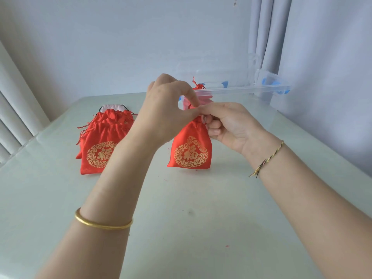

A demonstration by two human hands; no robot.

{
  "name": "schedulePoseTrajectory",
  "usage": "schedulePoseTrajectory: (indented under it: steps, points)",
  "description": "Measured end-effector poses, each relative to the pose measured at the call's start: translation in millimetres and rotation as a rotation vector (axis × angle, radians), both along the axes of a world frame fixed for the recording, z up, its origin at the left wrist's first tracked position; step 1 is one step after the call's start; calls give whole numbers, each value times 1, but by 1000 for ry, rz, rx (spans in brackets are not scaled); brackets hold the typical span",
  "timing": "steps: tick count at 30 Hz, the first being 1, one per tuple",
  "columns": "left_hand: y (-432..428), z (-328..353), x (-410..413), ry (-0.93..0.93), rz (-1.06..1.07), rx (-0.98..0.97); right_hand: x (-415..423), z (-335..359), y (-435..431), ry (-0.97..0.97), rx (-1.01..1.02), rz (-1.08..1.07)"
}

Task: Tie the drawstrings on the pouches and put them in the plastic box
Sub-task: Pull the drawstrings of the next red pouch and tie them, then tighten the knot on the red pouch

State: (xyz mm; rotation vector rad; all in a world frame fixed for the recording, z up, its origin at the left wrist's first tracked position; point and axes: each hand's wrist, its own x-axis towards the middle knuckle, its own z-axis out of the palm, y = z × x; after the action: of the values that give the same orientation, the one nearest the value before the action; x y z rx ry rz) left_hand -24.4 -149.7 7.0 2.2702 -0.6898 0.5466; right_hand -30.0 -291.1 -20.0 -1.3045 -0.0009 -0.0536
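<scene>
A red satin pouch (190, 150) with a gold emblem stands upright on the table's middle. My left hand (169, 105) pinches its drawstring just above the gathered neck. My right hand (227, 121) meets it from the right, thumb and fingers pinching the string at the same spot. A pile of more red pouches (102, 141) lies to the left. Behind my hands is the clear plastic box (241, 89), with a red pouch's tied top (198, 85) showing above its rim.
The pale table (181, 218) runs to a wall at the back. A white-and-black pouch (113, 107) lies behind the red pile. Grey curtains (302, 47) hang at the right, beside the box. The box has blue clips (271, 81).
</scene>
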Motion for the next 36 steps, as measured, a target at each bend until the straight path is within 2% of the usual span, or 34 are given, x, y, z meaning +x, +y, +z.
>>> schedulePoseTrajectory:
  steps: [7, 13, 18, 23, 27, 32, 35, 36]
  points:
    - [1, -3, 4, 8, 11, 43, 2, -1, -2, -31, 47, 82]
    - [0, -7, 7, 9, 37, -1, 4, -4, -4, -68, 23, 114]
    - [9, -8, 14, 26, 59, -16, 0, -1, -13, -121, -171, -46]
    - [11, -9, 15, 74, 64, -22, 11, -9, -30, -55, -102, -94]
    - [2, -16, 13, 166, 8, -51, 10, -15, -31, -79, -400, -203]
    - [2, -15, 15, 238, -45, -148, -8, 8, -18, -207, -625, -87]
    - [-1, -13, 13, 252, -93, -181, -12, 11, -7, -298, -1030, -103]
    - [-2, -13, 12, 251, -102, -186, -11, 10, -6, -306, -1101, -141]
